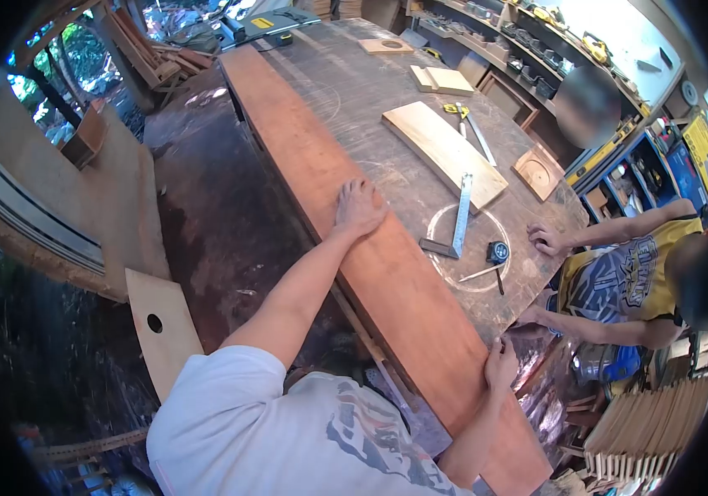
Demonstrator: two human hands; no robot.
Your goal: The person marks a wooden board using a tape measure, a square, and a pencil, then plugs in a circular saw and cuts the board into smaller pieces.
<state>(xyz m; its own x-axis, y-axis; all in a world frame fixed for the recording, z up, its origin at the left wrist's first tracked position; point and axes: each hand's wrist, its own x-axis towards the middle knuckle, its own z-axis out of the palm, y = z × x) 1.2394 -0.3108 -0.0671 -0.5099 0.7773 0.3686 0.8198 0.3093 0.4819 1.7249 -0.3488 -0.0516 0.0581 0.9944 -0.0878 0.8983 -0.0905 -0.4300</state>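
Observation:
A long reddish-brown wooden plank [420, 281] lies along the near edge of the worktable [329, 91], from the far left to the lower right. My left hand [361, 208] rests on top of its middle, fingers lying on the wood close to the far edge. Closer to the plank's near right end, my right hand [500, 364] is closed at the far edge, its fingers bent around the wood. Just beyond the plank are a try square [460, 223], a blue tape measure [497, 251] and a pencil [481, 273].
A pale board [445, 153] lies mid-table, near a yellow-handled square [476, 132] and a block with a round recess [538, 172]. Another person's hand [546, 240] rests at the table's right edge. Stacked wood slats [648, 426] stand lower right; a board with a hole [164, 331] leans at left.

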